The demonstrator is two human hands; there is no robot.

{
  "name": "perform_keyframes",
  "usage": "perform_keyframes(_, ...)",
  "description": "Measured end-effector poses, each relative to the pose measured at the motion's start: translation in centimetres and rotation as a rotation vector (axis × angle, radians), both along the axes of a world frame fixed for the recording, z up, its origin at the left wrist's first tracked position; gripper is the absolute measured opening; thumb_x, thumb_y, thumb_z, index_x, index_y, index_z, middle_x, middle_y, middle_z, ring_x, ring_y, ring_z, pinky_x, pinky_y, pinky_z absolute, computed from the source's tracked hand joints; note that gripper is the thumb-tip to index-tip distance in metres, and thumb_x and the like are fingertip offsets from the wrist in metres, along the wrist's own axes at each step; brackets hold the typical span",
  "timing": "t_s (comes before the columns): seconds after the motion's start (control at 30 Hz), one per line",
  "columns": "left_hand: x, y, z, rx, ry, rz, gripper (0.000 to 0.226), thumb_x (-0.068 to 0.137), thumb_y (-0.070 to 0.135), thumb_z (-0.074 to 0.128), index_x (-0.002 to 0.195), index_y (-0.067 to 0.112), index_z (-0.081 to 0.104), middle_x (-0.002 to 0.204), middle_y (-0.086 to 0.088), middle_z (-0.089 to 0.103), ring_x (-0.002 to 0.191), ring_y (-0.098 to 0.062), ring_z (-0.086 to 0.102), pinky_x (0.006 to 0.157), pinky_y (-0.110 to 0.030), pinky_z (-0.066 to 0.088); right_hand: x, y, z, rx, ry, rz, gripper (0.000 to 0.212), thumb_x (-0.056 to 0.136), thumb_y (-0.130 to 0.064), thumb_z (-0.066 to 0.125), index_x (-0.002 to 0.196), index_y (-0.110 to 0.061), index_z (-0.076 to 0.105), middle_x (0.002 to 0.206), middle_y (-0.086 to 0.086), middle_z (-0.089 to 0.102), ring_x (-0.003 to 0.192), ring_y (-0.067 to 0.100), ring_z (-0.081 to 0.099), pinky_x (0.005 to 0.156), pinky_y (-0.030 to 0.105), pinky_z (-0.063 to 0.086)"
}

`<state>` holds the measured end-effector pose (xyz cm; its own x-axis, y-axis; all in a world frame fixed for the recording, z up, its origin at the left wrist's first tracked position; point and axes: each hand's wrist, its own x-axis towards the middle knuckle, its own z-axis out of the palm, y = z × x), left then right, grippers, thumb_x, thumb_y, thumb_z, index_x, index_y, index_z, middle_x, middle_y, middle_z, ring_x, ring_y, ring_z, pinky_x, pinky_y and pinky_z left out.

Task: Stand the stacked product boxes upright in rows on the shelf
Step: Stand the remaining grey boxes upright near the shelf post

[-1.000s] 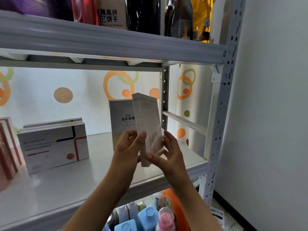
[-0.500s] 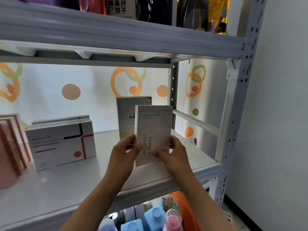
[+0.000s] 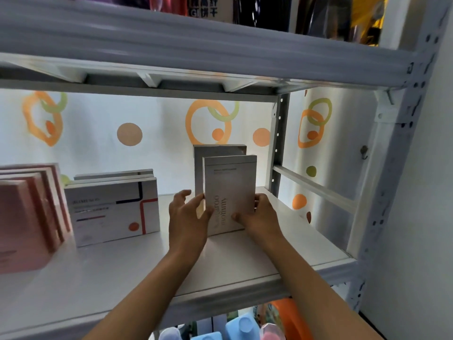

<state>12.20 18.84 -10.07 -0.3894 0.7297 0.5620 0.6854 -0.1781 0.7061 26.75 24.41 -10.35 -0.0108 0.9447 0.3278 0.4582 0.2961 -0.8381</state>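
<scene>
Hands grip one grey box (image 3: 230, 192) at centre frame, left hand (image 3: 188, 217) and right hand (image 3: 259, 214) curled round its side edges. It stands upright on the shelf (image 3: 245, 261), just before another box (image 3: 218, 150). Best slid back squarely, flush, before letting go.

Counting off the middle shelf (image 3: 245, 263) now. Two grey boxes standing upright at the right: front grey box (image 3: 230, 192), rear grey box (image 3: 215, 153) just behind it. Two hands on the front one: left hand (image 3: 187, 217), right hand (image 3: 261, 215). Two or three white boxes in the middle row, the front white box (image 3: 112, 212) clear, those behind showing only top edges. Pink boxes (image 3: 27, 212) at the left edge, about four, partly cut off. Two blue bottle tops (image 3: 241, 326) below, one pink cap (image 3: 270, 333).
</scene>
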Motion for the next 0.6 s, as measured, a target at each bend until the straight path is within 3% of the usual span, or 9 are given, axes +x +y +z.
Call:
perform_keyframes(0.07, -0.1, 0.3, 0.0, -0.004, -0.016, 0.012, 0.040, 0.088, 0.023, 0.066, 0.127, 0.020, 0.060, 0.150, -0.002, 0.034, 0.137, -0.023, 0.031, 0.108, -0.037, 0.033, -0.3, 0.6, 0.1, 0.007, -0.022, 0.009, 0.060, 0.079, -0.020, 0.078, 0.129, -0.010, 0.045, 0.127, 0.005, 0.059, 0.112, 0.023, 0.059, 0.086, 0.027, 0.048)
perform_keyframes(0.2, -0.5, 0.8, 0.0, -0.020, -0.009, -0.026, 0.047, 0.090, 0.026, 0.063, 0.136, 0.021, 0.052, 0.154, 0.000, 0.028, 0.139, -0.022, 0.029, 0.109, -0.036, 0.032, -0.7, 1.6, -0.2, -0.008, -0.041, 0.017, 0.064, 0.078, -0.028, 0.078, 0.129, -0.014, 0.043, 0.124, 0.005, 0.062, 0.106, 0.024, 0.062, 0.088, 0.033, 0.053)
perform_keyframes(0.3, -1.1, 1.4, 0.0, -0.012, 0.059, -0.029, 0.064, 0.088, 0.028, 0.066, 0.145, 0.021, 0.036, 0.152, -0.003, 0.032, 0.137, -0.022, 0.033, 0.108, -0.033, 0.032, -0.4, 2.3, -0.2, -0.043, -0.049, 0.036, 0.066, 0.075, -0.032, 0.080, 0.126, -0.015, 0.042, 0.114, 0.002, 0.062, 0.101, 0.021, 0.061, 0.086, 0.035, 0.053)
perform_keyframes(0.43, -1.4, 2.5, 0.0, -0.114, -0.069, -0.077, 0.089, 0.086, 0.033, 0.068, 0.152, 0.016, 0.010, 0.158, -0.003, 0.020, 0.144, -0.021, 0.021, 0.112, -0.031, 0.023, -0.2, 3.1, 0.4, -0.055, -0.050, 0.090, 0.070, 0.070, -0.033, 0.084, 0.123, -0.012, 0.042, 0.101, -0.010, 0.055, 0.106, 0.018, 0.059, 0.089, 0.036, 0.052)
perform_keyframes(0.5, -1.6, 3.2, -0.4, -0.136, -0.127, -0.129, 0.089, 0.082, 0.034, 0.072, 0.151, 0.019, 0.018, 0.153, -0.004, 0.031, 0.140, -0.022, 0.031, 0.109, -0.031, 0.031, -0.1, 3.3, 0.7, -0.073, -0.034, 0.156, 0.084, 0.070, -0.029, 0.086, 0.133, -0.010, 0.034, 0.104, -0.013, 0.053, 0.107, 0.013, 0.057, 0.090, 0.031, 0.048)
perform_keyframes(0.6, -2.1, 4.5, -1.7, -0.119, -0.150, -0.228, 0.063, 0.079, 0.028, 0.076, 0.131, 0.028, 0.041, 0.126, 0.002, 0.057, 0.115, -0.018, 0.056, 0.086, -0.024, 0.051, 0.1, 4.0, 0.5, -0.118, 0.032, 0.308, 0.090, 0.070, -0.017, 0.087, 0.139, -0.014, 0.031, 0.107, -0.017, 0.057, 0.096, -0.001, 0.059, 0.086, 0.020, 0.048)
